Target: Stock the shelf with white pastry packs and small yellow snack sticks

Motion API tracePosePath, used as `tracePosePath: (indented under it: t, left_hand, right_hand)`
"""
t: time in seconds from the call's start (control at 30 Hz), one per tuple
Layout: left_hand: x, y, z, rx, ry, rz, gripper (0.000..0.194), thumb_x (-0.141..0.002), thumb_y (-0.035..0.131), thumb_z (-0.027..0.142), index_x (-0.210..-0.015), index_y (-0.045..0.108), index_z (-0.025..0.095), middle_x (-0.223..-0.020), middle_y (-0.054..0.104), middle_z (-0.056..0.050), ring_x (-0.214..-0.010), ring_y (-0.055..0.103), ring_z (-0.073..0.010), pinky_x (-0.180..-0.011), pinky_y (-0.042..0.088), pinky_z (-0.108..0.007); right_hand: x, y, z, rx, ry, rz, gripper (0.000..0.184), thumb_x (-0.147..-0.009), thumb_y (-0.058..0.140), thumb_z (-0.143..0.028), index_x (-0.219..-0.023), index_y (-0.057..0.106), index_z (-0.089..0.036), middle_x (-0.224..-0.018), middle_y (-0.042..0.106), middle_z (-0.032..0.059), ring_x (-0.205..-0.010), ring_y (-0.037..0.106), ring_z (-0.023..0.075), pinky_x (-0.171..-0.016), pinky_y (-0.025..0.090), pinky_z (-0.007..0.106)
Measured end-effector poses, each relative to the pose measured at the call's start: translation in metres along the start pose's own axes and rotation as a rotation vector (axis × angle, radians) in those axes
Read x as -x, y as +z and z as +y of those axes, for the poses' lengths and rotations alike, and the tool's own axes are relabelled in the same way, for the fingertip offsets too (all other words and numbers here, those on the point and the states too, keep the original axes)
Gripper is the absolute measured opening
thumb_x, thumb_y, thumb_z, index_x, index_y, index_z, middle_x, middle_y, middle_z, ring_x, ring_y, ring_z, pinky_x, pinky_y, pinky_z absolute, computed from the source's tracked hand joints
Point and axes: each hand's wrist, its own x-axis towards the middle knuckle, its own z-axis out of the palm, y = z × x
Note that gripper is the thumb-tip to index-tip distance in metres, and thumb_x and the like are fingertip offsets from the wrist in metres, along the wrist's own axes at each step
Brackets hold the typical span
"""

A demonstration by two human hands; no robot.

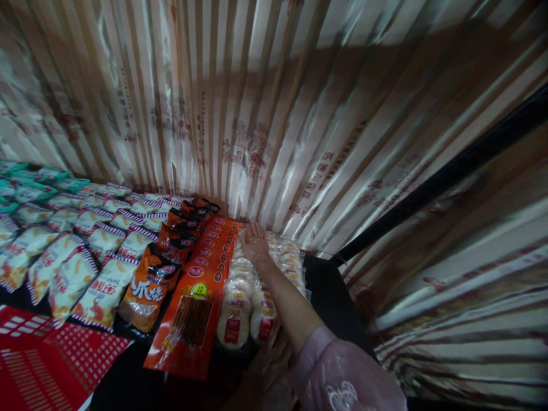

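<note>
My right hand (256,242) reaches forward and lies flat, fingers stretched out, on the far end of a row of clear packs of round rice crackers (234,319). The pink sleeve of that arm shows at the bottom right. My left hand (269,361) sits low in shadow at the near end of the same packs; its fingers are too dim to read. A long orange snack pack (201,285) lies just left of the crackers.
Rows of snack bags cover the dark table (329,297): dark orange bags (148,288), white bags with striped edges (103,240), green bags (25,188) at far left. A red patterned sheet (47,359) lies at near left. A striped satin curtain (274,114) hangs behind.
</note>
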Motion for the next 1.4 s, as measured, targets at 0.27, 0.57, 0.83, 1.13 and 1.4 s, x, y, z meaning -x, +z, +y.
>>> tracePosePath:
  t: [0.27, 0.57, 0.83, 1.13, 1.4]
  left_hand:
    - [-0.002, 0.013, 0.004, -0.007, -0.067, 0.021, 0.052, -0.091, 0.038, 0.036, -0.138, 0.037, 0.014, -0.136, 0.050, -0.010, -0.129, 0.040, -0.0233, -0.113, 0.023, -0.042]
    - [0.000, 0.021, 0.004, -0.110, -0.074, 0.106, 0.053, -0.093, 0.035, 0.042, -0.136, 0.040, 0.011, -0.142, 0.042, -0.013, -0.134, 0.034, -0.0248, -0.113, 0.017, -0.040]
    - [-0.005, 0.003, 0.005, -0.141, -0.013, 0.030, 0.057, -0.094, 0.032, 0.042, -0.138, 0.035, 0.006, -0.147, 0.031, -0.017, -0.139, 0.022, -0.0259, -0.114, 0.009, -0.043]
    - [-0.007, -0.005, 0.008, -0.164, -0.022, -0.002, 0.058, -0.091, 0.037, 0.044, -0.136, 0.039, 0.008, -0.146, 0.034, -0.015, -0.138, 0.024, -0.0254, -0.114, 0.014, -0.043]
    - [-0.005, 0.004, 0.007, -0.253, 0.011, 0.201, 0.044, -0.091, 0.035, 0.027, -0.131, 0.046, 0.011, -0.143, 0.041, -0.012, -0.135, 0.032, -0.0209, -0.114, 0.018, -0.039]
  right_hand:
    - [0.031, -0.010, 0.004, -0.030, -0.082, 0.094, 0.058, -0.096, 0.016, -0.040, -0.141, 0.035, -0.008, -0.150, 0.028, 0.0105, -0.141, 0.016, 0.0200, -0.114, 0.005, 0.037]
    - [0.084, -0.033, 0.030, -0.180, -0.088, 0.185, 0.061, -0.096, 0.012, -0.040, -0.140, 0.036, -0.007, -0.151, 0.027, 0.0094, -0.141, 0.015, 0.0183, -0.115, 0.014, 0.036]
    - [0.157, -0.041, 0.105, -0.445, 0.229, 0.386, 0.073, -0.092, 0.004, -0.052, -0.136, 0.043, -0.008, -0.145, 0.039, 0.0117, -0.138, 0.025, 0.0169, -0.114, 0.023, 0.036]
    - [0.236, 0.009, 0.129, -0.801, 0.490, 0.480, 0.085, -0.085, 0.016, -0.066, -0.133, 0.045, -0.002, -0.140, 0.044, 0.0172, -0.133, 0.037, 0.0223, -0.113, 0.025, 0.036]
    - [0.250, 0.027, 0.115, -0.985, 0.542, 0.466, 0.082, -0.077, 0.037, -0.071, -0.131, 0.051, -0.011, -0.141, 0.044, 0.0132, -0.133, 0.036, 0.0247, -0.114, 0.023, 0.038]
